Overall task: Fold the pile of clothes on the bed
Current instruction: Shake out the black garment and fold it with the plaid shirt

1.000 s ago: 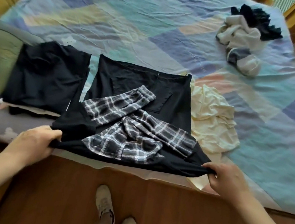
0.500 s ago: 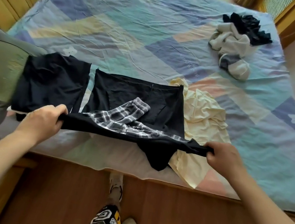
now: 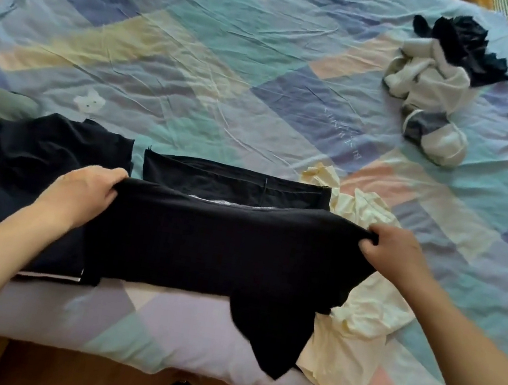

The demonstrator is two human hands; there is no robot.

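Your left hand [image 3: 82,194] grips one top corner of the black garment [image 3: 220,247], and your right hand [image 3: 395,254] grips the other top corner. Both hands have fingers curled tight around the cloth. You hold the black garment stretched wide between them, near the front edge of the bed [image 3: 202,49]. One black flap hangs down off the bed edge, close to your right side. Just past your hands, a strip of the same black cloth lies flat, and a thin bit of checked fabric [image 3: 227,202] peeks out in the gap. A folded dark pile [image 3: 40,156] sits right beside your left hand. A pale yellow garment [image 3: 357,310] lies crumpled under and beside your right hand. Far off, near the back right corner of the bed, a small heap of black, white and grey clothes [image 3: 439,79] waits.
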